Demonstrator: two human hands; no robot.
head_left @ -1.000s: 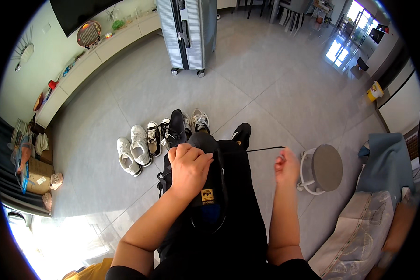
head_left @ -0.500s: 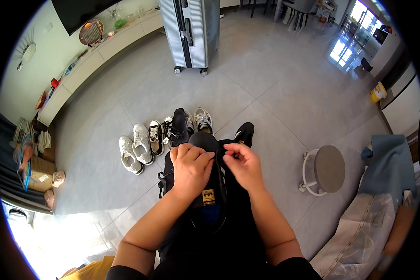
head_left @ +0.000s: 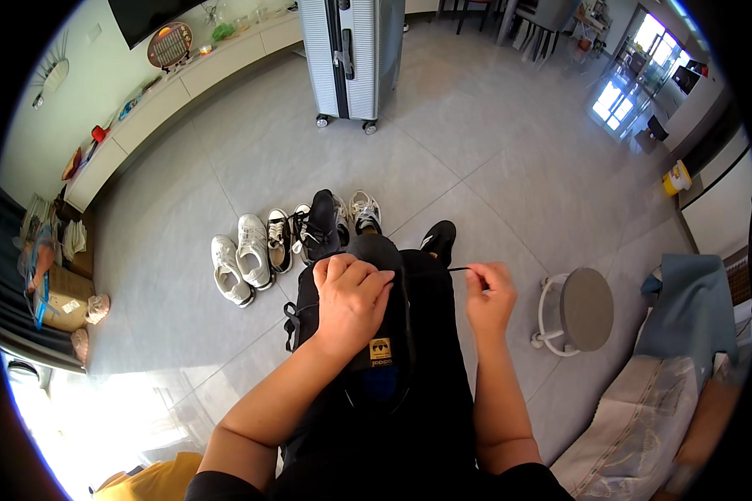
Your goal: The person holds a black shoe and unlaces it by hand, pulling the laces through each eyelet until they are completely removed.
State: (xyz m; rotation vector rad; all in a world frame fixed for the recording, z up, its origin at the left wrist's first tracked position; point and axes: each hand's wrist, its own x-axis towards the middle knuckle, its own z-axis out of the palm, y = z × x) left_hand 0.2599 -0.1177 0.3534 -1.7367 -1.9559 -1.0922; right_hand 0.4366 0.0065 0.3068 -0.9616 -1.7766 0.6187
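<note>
Right now: black shoe (head_left: 393,330) on the lap (head_left: 434,367), lace (head_left: 459,269) out sideways

Shoe lies lengthwise, heel toward lap's near edge, toe at its far edge. Gold label (head_left: 381,349) shows at the opening. Left hand (head_left: 351,301) clasped over the upper, fingers bent and gripping; exact spot under the fingertips hidden. Right hand (head_left: 490,296), off lap's right edge, pinches the lace between thumb and forefinger. Lace runs straight back toward the shoe; its path blurs into dark trousers.

Farther out, on the floor (head_left: 476,142): round grey-topped stool (head_left: 587,309) toward the right edge, cardboard box (head_left: 68,296) by the left edge. Beyond lap's far left corner, a row of footwear: white pair (head_left: 253,250), black-and-white pair (head_left: 279,242), single black sneaker (head_left: 322,224), grey-and-white sneakers (head_left: 365,209).

Yellow bucket (head_left: 677,179) close to floor's right edge. Silver suitcase (head_left: 359,67) upright near floor's far edge; long low cabinet (head_left: 200,73) lines the far left side.
</note>
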